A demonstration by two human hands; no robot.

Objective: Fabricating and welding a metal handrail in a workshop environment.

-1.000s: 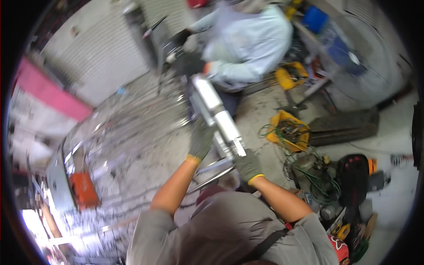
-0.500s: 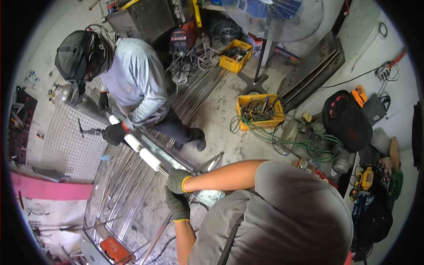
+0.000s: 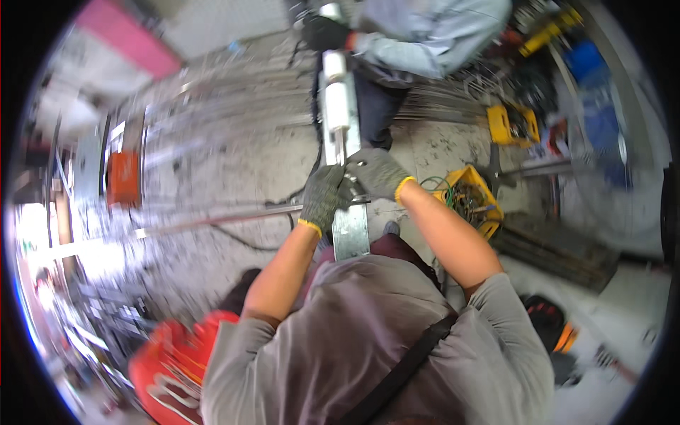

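Both my hands wear grey gloves with yellow cuffs. My left hand (image 3: 322,197) is wrapped around the left side of a long flat metal bar (image 3: 348,227) that runs away from me. My right hand (image 3: 377,172) grips the same bar from the right, just above the left one. White wrapping (image 3: 336,99) covers the far stretch of the bar. At the far end a co-worker in a pale blue shirt (image 3: 425,35) holds it with a black-gloved hand (image 3: 326,32).
Thin metal rods (image 3: 212,221) lie on the concrete floor to the left. Two yellow crates (image 3: 471,198) of tools stand to the right, beside dark steel sections (image 3: 559,248). An orange box (image 3: 124,177) sits far left; a red object (image 3: 170,361) is low left.
The view has swung sharply, so the bar now points straight up the picture with the co-worker at the top. Both my hands have stayed on the bar.
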